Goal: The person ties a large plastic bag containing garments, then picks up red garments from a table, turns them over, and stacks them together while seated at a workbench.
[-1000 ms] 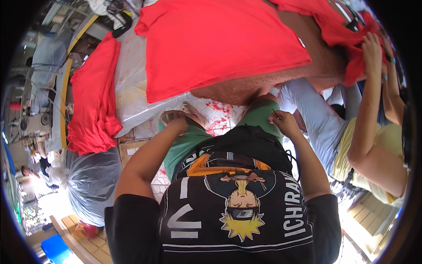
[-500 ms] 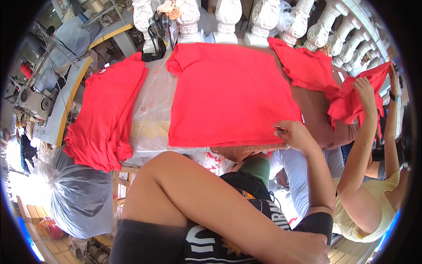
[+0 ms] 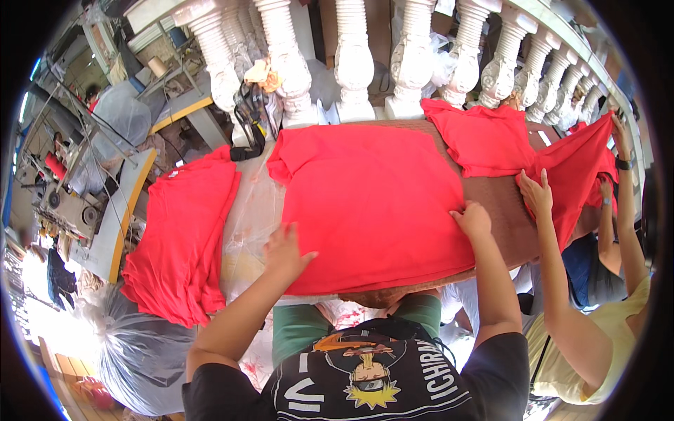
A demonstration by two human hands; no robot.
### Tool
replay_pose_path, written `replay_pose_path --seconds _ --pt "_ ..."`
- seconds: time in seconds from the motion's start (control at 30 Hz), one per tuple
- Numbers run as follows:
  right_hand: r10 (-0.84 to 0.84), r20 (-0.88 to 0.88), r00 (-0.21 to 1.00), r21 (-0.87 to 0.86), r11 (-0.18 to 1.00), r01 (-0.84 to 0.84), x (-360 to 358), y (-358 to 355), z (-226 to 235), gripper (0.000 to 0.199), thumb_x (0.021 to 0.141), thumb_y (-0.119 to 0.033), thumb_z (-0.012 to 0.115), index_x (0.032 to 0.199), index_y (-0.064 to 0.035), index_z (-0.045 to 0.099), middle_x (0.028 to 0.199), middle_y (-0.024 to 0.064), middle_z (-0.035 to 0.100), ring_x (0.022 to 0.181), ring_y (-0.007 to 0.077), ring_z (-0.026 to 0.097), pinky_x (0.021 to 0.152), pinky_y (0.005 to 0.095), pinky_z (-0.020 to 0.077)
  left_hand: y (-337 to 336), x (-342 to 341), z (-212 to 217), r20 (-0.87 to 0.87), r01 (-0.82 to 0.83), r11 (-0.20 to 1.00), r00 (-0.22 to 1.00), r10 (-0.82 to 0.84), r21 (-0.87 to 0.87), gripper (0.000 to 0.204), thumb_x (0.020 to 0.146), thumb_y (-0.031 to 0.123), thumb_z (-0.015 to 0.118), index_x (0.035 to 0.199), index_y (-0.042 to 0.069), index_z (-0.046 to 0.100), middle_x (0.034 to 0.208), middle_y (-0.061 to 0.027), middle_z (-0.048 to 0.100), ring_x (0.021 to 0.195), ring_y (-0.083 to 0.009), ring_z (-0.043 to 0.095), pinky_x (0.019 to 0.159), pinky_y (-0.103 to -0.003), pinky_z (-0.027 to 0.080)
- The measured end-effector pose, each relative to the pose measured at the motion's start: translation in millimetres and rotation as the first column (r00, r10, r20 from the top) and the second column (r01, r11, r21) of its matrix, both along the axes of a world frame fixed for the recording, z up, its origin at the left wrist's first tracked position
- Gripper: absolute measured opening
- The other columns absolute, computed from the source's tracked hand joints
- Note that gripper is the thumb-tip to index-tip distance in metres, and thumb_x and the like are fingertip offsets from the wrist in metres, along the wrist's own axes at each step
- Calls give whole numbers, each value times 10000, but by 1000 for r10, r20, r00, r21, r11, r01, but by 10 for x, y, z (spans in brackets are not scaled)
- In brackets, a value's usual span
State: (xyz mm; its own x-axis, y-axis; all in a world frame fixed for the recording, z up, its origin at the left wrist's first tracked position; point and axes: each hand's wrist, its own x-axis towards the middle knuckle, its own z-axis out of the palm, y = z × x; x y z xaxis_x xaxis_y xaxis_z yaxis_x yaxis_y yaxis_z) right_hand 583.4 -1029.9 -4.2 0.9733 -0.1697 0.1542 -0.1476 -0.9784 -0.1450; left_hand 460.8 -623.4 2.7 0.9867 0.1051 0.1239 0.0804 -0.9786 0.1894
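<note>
A red T-shirt [image 3: 372, 210] lies spread flat on the table in front of me. My left hand [image 3: 284, 254] is open at its lower left side, fingers spread and thumb over the cloth. At the shirt's right edge, my right hand [image 3: 474, 219] has its fingers curled closed against the fabric. Whatever lies inside that hand is hidden. To the left rests a pile of red garments [image 3: 186, 238]. Another red garment [image 3: 481, 139] lies at the far right of the table.
On the right, a co-worker in a yellow top holds up a red garment [image 3: 572, 182] with both hands. White balusters [image 3: 354, 74] line the table's far side. A sewing machine [image 3: 74, 210] stands at the left, above a stuffed plastic bag [image 3: 144, 358].
My left arm, folded across my body before, now reaches to the shirt's left side. My right hand, earlier holding small metal snips, has moved onto the shirt's edge; the snips no longer show.
</note>
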Motion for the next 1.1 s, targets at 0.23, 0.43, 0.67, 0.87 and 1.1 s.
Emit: replay_pose_path --seconds 0.23,0.43,0.67,0.87,1.1 --pt "220 142 965 654 711 -258 -100 79 184 211 809 -201 666 916 -38 586 656 33 566 617 184 580 548 327 450 571 238 235 -128 99 798 968 -216 -595 493 829 305 647 1210 23 514 1022 -116 625 980 -228 579 874 -333 438" --pt "39 443 896 896 -22 -443 -1031 235 2047 162 827 -147 656 953 -87 574 607 -67 501 354 5 309 336 174 199 946 50 2189 541 544 52 838 -68 -837 303 894 199 551 1130 11 526 1107 -90 594 1007 -184 587 885 -300 462" --pt "-127 378 917 926 50 -374 -431 327 2257 144 858 -182 591 880 -41 583 537 -43 470 412 43 367 390 189 269 436 900 2413 298 314 359 949 -100 -879 342 929 180 490 1206 -20 481 1186 -128 556 1099 -188 533 935 -312 441" --pt "-3 735 678 678 22 -735 -606 -112 3462 105 839 -129 636 783 -73 567 526 -54 428 412 42 366 438 173 290 435 1487 3170 722 706 -212 692 1 -676 319 951 154 454 1198 -47 454 1199 -149 541 1114 -229 525 992 -351 402" --pt "325 758 565 569 92 -817 -1613 876 3620 224 916 -217 521 783 -50 590 439 -45 406 349 43 347 353 197 290 613 1498 3039 641 663 -245 748 174 -707 288 957 143 429 1190 -23 465 1199 -139 543 1117 -232 524 984 -371 405"
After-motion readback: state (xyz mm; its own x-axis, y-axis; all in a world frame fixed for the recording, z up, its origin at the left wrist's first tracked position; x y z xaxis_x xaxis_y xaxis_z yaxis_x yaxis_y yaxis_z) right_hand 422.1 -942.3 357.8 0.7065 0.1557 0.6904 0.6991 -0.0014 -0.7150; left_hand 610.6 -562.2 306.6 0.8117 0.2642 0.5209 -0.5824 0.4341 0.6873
